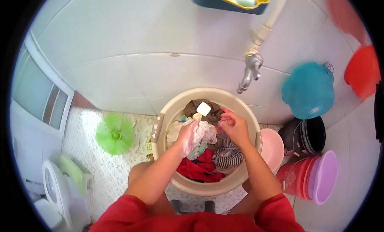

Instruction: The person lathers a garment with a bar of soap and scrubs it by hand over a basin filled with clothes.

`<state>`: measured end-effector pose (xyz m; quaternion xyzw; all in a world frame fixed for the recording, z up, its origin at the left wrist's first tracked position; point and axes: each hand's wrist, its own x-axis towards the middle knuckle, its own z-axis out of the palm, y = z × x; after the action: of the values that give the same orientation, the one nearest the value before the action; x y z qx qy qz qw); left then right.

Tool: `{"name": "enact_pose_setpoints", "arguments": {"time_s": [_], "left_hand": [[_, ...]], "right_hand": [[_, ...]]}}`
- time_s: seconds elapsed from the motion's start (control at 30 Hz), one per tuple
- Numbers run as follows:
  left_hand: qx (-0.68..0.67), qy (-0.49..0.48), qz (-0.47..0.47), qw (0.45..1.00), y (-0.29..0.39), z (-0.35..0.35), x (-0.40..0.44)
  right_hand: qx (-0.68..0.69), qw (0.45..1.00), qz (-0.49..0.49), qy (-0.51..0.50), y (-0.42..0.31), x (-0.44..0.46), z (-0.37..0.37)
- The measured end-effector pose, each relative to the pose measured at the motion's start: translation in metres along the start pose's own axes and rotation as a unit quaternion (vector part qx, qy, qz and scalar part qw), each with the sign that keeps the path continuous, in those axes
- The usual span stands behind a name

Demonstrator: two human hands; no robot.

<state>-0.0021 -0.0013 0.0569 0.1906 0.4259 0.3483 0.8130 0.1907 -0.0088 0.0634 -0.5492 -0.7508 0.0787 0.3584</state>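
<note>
Pale cloth [206, 134] lies bunched against the fingers of the left hand [187, 136].

White cloth [204, 133]: matt, creased fabric, as I see it
Striped cloth [227, 157]: rumpled, matt textile
Basin [204, 188] before me: smooth plastic, faintly glossy
Tap [251, 69]: shiny metal
Wall [160, 34] I face: smooth, glossy tile
Turquoise bucket [307, 92]: plastic
My sleeves [127, 208]: matt cloth

The left hand [186, 137] touches pale cloth [206, 133] in a beige tub [209, 189]
</note>
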Motion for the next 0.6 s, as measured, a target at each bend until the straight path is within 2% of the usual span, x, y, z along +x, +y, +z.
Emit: {"name": "enact_pose_setpoints", "arguments": {"time_s": [0.07,0.1,0.2,0.23,0.33,0.37,0.4,0.47,0.5,0.53,0.6], "left_hand": [[-0.02,-0.019,0.024,0.999,-0.004,0.001,-0.005],[-0.012,-0.009,0.019,1.0,-0.002,0.004,-0.011],[-0.028,0.002,0.024,0.999,-0.003,0.003,-0.008],[-0.034,0.005,0.02,0.999,-0.003,0.003,-0.007],[-0.022,-0.044,0.03,0.998,-0.004,-0.003,-0.007],[-0.026,-0.023,0.037,0.999,-0.006,-0.001,-0.007],[-0.027,-0.019,0.036,0.999,-0.004,0.001,-0.006],[0.013,-0.017,0.025,0.999,-0.002,0.006,-0.013],[-0.006,-0.061,0.024,0.998,-0.007,-0.002,-0.006],[-0.005,-0.054,0.019,0.998,-0.01,-0.002,-0.007],[-0.026,-0.049,0.034,0.998,-0.012,0.001,-0.007]], "right_hand": [[0.144,0.972,0.185,0.025,-0.017,-0.001,-0.004],[0.047,0.987,0.152,0.024,-0.024,0.002,-0.01],[0.118,0.968,0.221,0.021,-0.025,0.006,-0.012],[0.11,0.98,0.158,0.057,-0.026,0.006,-0.011],[0.097,0.98,0.167,0.05,-0.031,0.006,-0.011],[0.114,0.977,0.179,-0.003,-0.023,0.005,-0.012],[0.116,0.977,0.181,-0.006,-0.021,0.006,-0.011],[0.193,0.945,0.262,-0.03,-0.026,0.005,-0.011],[0.262,0.908,0.312,-0.099,-0.03,0.003,-0.014],[0.267,0.904,0.317,-0.102,-0.031,-0.003,-0.008],[0.395,0.753,0.464,-0.248,-0.033,-0.012,0.006]]}}
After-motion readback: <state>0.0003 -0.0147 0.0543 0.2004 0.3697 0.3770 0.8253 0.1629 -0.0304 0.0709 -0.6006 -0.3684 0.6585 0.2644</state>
